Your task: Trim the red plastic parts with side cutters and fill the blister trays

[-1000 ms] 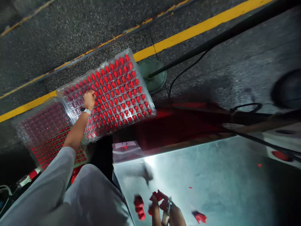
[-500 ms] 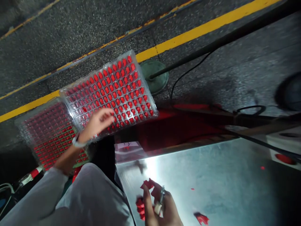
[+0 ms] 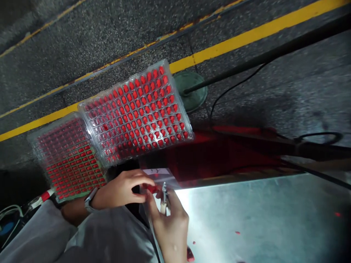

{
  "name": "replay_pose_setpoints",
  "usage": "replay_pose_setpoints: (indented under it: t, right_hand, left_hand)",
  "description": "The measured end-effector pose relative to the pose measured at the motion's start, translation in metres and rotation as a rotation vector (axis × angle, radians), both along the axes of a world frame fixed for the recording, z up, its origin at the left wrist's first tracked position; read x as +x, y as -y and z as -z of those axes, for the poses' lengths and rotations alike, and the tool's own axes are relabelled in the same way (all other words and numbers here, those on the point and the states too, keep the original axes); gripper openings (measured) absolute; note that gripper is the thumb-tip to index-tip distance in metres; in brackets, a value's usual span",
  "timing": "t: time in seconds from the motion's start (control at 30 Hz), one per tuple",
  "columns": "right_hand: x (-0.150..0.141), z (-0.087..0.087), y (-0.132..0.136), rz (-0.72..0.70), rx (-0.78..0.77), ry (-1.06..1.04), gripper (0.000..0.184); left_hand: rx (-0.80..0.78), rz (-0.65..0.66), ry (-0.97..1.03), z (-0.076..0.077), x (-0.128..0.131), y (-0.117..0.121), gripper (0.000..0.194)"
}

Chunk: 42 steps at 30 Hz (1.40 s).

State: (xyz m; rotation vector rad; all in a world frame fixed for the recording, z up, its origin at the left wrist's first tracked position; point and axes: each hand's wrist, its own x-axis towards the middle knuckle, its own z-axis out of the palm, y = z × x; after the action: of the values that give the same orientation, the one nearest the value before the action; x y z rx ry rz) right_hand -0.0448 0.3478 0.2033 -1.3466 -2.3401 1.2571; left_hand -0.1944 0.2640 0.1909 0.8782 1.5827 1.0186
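My left hand (image 3: 124, 188), with a watch at its wrist, reaches in over my lap. Its finger and thumb close around a small red piece (image 3: 152, 189), partly hidden by the fingers. My right hand (image 3: 171, 219) meets it there, its own fingertips at the same piece. Tucked in the right hand is a slim tool (image 3: 163, 204) with a pale handle and a metal tip; its exact kind is unclear. Both hands are at the near left corner of the shiny metal tabletop (image 3: 246, 208).
Clear plastic trays (image 3: 137, 109) of red pieces in rows lie to the left; a second tray stack (image 3: 74, 157) sits beside them. A plastic bag (image 3: 161, 175) hangs at the table's edge. Beyond is a pole on a round green base (image 3: 193, 91). Red scraps (image 3: 237, 232) dot the tabletop.
My left hand has come back from above the tray to the red piece at my right hand. The right hand has moved up and left, and the view has shifted.
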Motion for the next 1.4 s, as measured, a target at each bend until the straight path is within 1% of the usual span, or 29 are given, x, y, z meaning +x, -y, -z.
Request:
replay_pose_setpoints:
  t: [0.07, 0.1, 0.13, 0.17, 0.23, 0.27, 0.3, 0.37, 0.4, 0.43, 0.47, 0.53, 0.57, 0.63, 0.73, 0.83, 0.93, 1.1, 1.27, 1.4]
  right_hand:
    - [-0.010, 0.004, -0.002, -0.054, 0.004, -0.039, 0.030]
    - [-0.014, 0.005, -0.004, -0.078, 0.015, -0.057, 0.030]
    - [-0.017, 0.005, -0.006, -0.092, 0.027, -0.070, 0.030]
    - [-0.019, 0.004, -0.008, -0.094, 0.039, -0.080, 0.030]
    - [-0.019, 0.002, -0.014, -0.078, 0.058, -0.081, 0.032]
    - [-0.015, 0.001, -0.016, -0.067, 0.063, -0.069, 0.032]
    - [-0.011, 0.000, -0.019, -0.059, 0.061, -0.050, 0.032]
    - [0.003, 0.000, -0.025, -0.059, 0.043, 0.005, 0.031]
    - [0.010, 0.000, -0.028, -0.064, 0.029, 0.036, 0.030]
    - [0.018, 0.000, -0.031, -0.070, 0.012, 0.068, 0.029]
    - [0.025, 0.001, -0.034, -0.076, -0.002, 0.098, 0.029]
    - [0.035, 0.002, -0.038, -0.072, -0.018, 0.145, 0.031]
    - [0.039, 0.002, -0.039, -0.063, -0.019, 0.156, 0.031]
    - [0.043, 0.003, -0.039, -0.044, -0.029, 0.161, 0.031]
    - [0.043, 0.003, -0.036, -0.005, -0.077, 0.158, 0.032]
    - [0.044, 0.004, -0.034, 0.033, -0.130, 0.157, 0.034]
    - [0.047, 0.006, -0.034, 0.014, -0.126, 0.130, 0.032]
    - [0.049, 0.008, -0.034, -0.026, -0.069, 0.121, 0.027]
    - [0.050, 0.010, -0.035, 0.036, -0.073, 0.152, 0.032]
    - [0.055, 0.013, -0.040, -0.034, -0.080, 0.152, 0.030]
  left_hand:
    - [-0.017, -0.030, -0.004, 0.006, -0.002, 0.002, 0.029]
    - [-0.020, -0.051, 0.002, 0.013, -0.005, 0.002, 0.028]
    - [-0.026, -0.080, 0.009, 0.023, -0.011, 0.002, 0.027]
    - [-0.043, -0.132, -0.006, 0.036, -0.020, 0.000, 0.026]
    - [-0.110, -0.283, -0.100, 0.073, -0.048, -0.005, 0.026]
    - [-0.173, -0.398, -0.217, 0.095, -0.066, -0.010, 0.025]
    - [-0.216, -0.473, -0.290, 0.118, -0.085, -0.014, 0.026]
    - [-0.275, -0.581, -0.392, 0.162, -0.123, -0.025, 0.029]
    - [-0.299, -0.619, -0.435, 0.180, -0.140, -0.029, 0.029]
    - [-0.318, -0.645, -0.470, 0.196, -0.153, -0.032, 0.028]
    - [-0.336, -0.663, -0.503, 0.209, -0.164, -0.035, 0.026]
    - [-0.363, -0.679, -0.558, 0.226, -0.177, -0.037, 0.023]
    - [-0.376, -0.680, -0.585, 0.231, -0.180, -0.038, 0.022]
    - [-0.401, -0.676, -0.637, 0.235, -0.182, -0.038, 0.020]
    - [-0.437, -0.657, -0.705, 0.234, -0.181, -0.039, 0.020]
    - [-0.472, -0.626, -0.746, 0.233, -0.179, -0.042, 0.029]
    - [-0.524, -0.598, -0.755, 0.233, -0.179, -0.046, 0.038]
    - [-0.591, -0.590, -0.776, 0.233, -0.178, -0.050, 0.044]
    - [-0.605, -0.596, -0.801, 0.229, -0.176, -0.051, 0.047]
    - [-0.635, -0.587, -0.782, 0.223, -0.179, -0.053, 0.052]
